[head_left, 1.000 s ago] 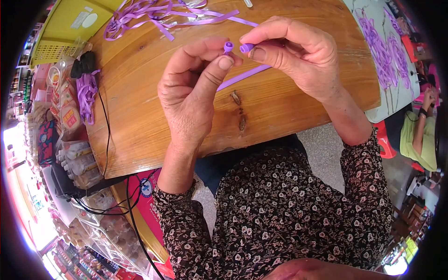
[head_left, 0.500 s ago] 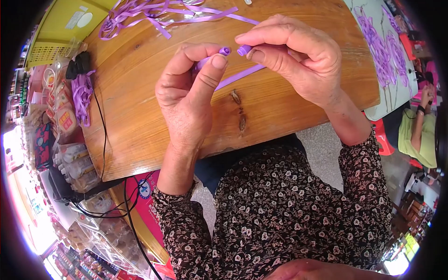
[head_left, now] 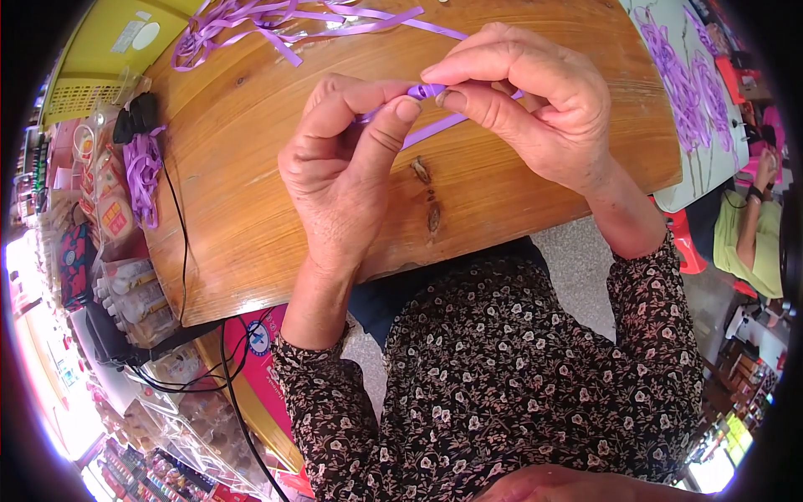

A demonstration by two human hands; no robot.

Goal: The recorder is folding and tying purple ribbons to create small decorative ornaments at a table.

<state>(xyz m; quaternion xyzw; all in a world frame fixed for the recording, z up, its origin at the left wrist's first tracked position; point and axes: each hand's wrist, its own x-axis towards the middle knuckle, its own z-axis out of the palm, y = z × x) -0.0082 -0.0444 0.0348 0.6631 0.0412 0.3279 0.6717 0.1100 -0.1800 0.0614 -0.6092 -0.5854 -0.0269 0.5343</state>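
Head view: two small purple tubular pieces sit end to end in the air between the person's hands, above the wooden counter [head_left: 276, 209]. Left hand [head_left: 339, 176]: grip narrow, thumb and forefinger closed on the left piece [head_left: 415, 93], which shows just past the thumb tip. Right hand [head_left: 565, 125]: grip likewise narrow, thumb and forefinger pinching the right piece [head_left: 432, 89] from its right side. Key relation: the facing ends appear to touch; whether one is seated inside the other cannot be told at this scale. Shared long axis runs roughly left to right across the view, rising slightly toward the right, so each hand lies along that axis on its own side. Neither hand is clearly nearer, since both fingertips are right at the join. Alignment looks close to straight (judgement; the fingers cover much of both pieces). A lavender strip [head_left: 435, 129] slants behind the hands, its right part passing out of sight behind the right thumb; its link to either piece is hidden. Loose heap of purple ribbon [head_left: 201, 38] at the counter's far left, well apart from both hands.
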